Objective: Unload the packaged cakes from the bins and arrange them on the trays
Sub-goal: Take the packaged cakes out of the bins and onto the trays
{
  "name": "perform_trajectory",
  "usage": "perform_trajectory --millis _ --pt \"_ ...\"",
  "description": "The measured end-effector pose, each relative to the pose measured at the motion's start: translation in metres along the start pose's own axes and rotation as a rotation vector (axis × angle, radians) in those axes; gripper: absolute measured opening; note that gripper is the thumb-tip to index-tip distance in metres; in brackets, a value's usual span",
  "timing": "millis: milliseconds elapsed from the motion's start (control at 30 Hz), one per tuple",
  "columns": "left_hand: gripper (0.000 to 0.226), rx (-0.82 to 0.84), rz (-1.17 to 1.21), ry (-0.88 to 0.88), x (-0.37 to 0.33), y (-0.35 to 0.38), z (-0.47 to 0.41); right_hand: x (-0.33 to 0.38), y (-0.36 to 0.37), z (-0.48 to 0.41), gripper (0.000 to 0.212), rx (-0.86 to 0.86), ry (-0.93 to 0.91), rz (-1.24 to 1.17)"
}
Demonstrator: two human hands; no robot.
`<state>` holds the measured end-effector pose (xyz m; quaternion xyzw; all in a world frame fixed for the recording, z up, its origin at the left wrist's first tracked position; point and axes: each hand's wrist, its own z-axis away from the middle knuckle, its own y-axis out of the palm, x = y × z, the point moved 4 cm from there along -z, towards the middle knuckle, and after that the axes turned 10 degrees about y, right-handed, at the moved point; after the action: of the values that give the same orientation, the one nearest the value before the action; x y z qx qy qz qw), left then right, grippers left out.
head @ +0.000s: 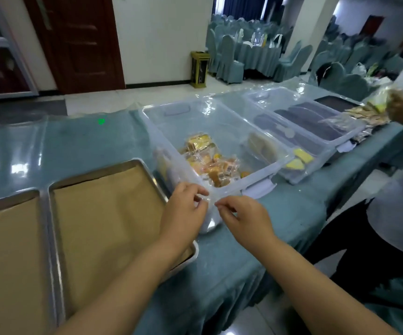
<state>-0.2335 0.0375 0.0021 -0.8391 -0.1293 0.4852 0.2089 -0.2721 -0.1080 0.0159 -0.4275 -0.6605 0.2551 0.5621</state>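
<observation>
Packaged cakes [211,165] in bin [219,117], just beyond left hand [185,210], right hand [245,217] grips

The counter [74,146] in front of me was teal. My trays [99,171] were silver, lined with plain tan paper [99,226]. The bin [219,122] was clear, and the packaged cakes [210,165] in it were yellow and orange.

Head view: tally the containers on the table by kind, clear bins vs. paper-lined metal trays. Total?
Clear plastic bins: 3
Paper-lined metal trays: 2
Total: 5
</observation>
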Motion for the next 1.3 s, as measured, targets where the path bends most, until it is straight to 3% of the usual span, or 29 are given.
perform_trajectory --millis 233,467,767,1133,1300 --pt "0.013 -0.22 -0.01 -0.003 -0.008 0.012 -0.091 0.001 -0.035 -0.076 0.011 -0.128 -0.274 -0.048" --pt "0.015 -0.191 -0.133 -0.066 0.006 0.02 -0.157 -0.015 -0.036 -0.158 0.015 0.027 -0.334 0.02" --pt "0.018 -0.155 -0.289 -0.157 0.031 0.016 -0.163 -0.032 -0.01 -0.22 0.018 0.227 -0.365 0.097" --pt "0.029 -0.296 -0.367 -0.262 0.045 0.012 -0.16 -0.041 0.084 -0.283 0.026 0.644 -0.621 0.386" --pt "0.034 -0.288 -0.426 -0.302 0.042 0.012 -0.162 -0.048 0.126 -0.296 0.036 0.697 -0.65 0.45"
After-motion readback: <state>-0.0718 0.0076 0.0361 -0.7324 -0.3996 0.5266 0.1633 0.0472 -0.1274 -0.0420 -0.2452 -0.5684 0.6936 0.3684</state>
